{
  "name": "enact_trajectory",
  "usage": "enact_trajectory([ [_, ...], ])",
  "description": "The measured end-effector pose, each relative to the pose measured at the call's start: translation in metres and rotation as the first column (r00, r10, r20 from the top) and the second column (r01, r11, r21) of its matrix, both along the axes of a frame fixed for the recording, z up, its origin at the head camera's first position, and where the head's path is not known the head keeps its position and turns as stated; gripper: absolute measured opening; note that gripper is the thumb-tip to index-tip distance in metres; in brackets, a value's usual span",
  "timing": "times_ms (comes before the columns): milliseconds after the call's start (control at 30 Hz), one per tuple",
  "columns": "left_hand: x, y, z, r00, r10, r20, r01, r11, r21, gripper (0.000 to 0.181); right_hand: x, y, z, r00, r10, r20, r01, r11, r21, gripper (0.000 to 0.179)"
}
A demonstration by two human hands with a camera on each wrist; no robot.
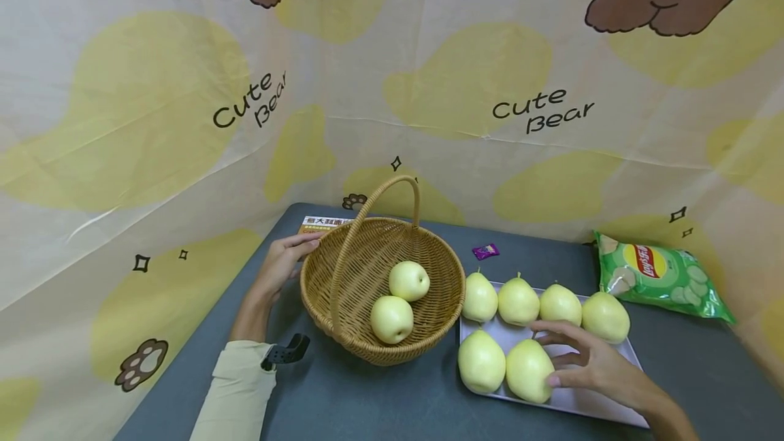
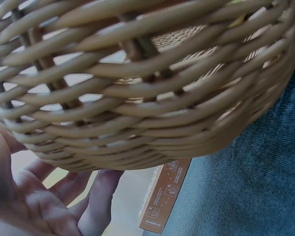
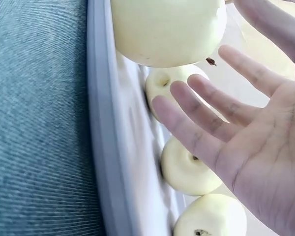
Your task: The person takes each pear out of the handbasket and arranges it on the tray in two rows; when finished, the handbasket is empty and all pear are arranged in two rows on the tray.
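A wicker basket (image 1: 436, 332) with a tall arched handle leans toward me and holds two pale yellow-green pears (image 1: 392, 320). My left hand (image 1: 283, 265) is at its left rim, the fingertips against the outer side. In the left wrist view, the fingers (image 2: 102, 199) reach up to the woven wall (image 2: 137, 123) loosely spread. On the right, my right hand (image 1: 591, 363) reaches over a light tray (image 1: 588, 403) of several pears. Its fingers are spread beside the front right pear (image 1: 528, 371), the thumb at the pear's side. The right wrist view shows the bare palm (image 3: 265, 162).
Behind the tray lie a small purple packet (image 1: 486, 251) and a green chip bag (image 1: 661, 276) on the right. A printed box (image 1: 318, 223) stands partly hidden behind the basket. A patterned cloth (image 1: 453, 87) hangs along the back and left of the blue-grey table (image 1: 380, 400).
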State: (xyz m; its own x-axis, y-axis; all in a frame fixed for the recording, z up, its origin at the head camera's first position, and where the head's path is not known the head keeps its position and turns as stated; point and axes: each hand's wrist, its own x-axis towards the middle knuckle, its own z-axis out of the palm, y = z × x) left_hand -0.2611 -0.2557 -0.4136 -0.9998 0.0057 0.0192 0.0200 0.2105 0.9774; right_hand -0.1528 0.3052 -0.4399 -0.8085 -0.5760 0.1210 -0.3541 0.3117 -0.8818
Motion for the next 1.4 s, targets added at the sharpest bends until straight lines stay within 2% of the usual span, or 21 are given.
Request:
enact_trajectory([
  [133, -0.001, 0.001, -0.001, 1.0, -0.008, -0.002, 0.008, 1.0, 0.011, 0.045, -0.002, 0.0, 0.002, 0.997, -0.01, -0.078, 0.01, 1.0, 0.001, 0.067],
  [333, -0.002, 0.001, -0.001, 1.0, -0.001, 0.001, 0.001, 1.0, 0.002, 0.045, -0.004, -0.005, 0.012, 0.977, -0.09, -0.191, 0.087, 0.996, -0.025, 0.066],
  [433, -0.002, 0.0, -0.001, 1.0, 0.009, 0.002, -0.009, 1.0, -0.013, 0.045, -0.005, -0.01, 0.018, 0.969, -0.113, -0.219, 0.104, 0.993, -0.05, 0.067],
  [600, -0.001, -0.001, 0.0, 1.0, 0.008, -0.003, -0.009, 1.0, -0.024, 0.044, -0.008, -0.021, 0.029, 0.97, -0.133, -0.205, 0.123, 0.991, -0.062, 0.064],
  [767, -0.002, -0.001, 0.0, 1.0, -0.007, -0.005, 0.007, 1.0, 0.008, 0.045, -0.013, -0.037, 0.039, 0.977, -0.109, -0.185, 0.096, 0.992, -0.078, 0.058],
  [1133, -0.001, -0.002, -0.002, 1.0, 0.0, -0.003, 0.0, 1.0, 0.003, 0.045, -0.029, -0.084, 0.053, 0.972, -0.138, -0.19, 0.128, 0.99, -0.062, 0.05],
  [1233, 0.0, -0.002, -0.002, 1.0, -0.001, -0.002, 0.001, 1.0, 0.011, 0.045, -0.034, -0.096, 0.057, 0.975, -0.144, -0.17, 0.135, 0.989, -0.064, 0.048],
  [1400, 0.0, -0.001, -0.002, 1.0, 0.0, 0.003, 0.0, 1.0, 0.014, 0.046, -0.041, -0.116, 0.064, 0.977, -0.133, -0.168, 0.124, 0.99, -0.066, 0.049],
])
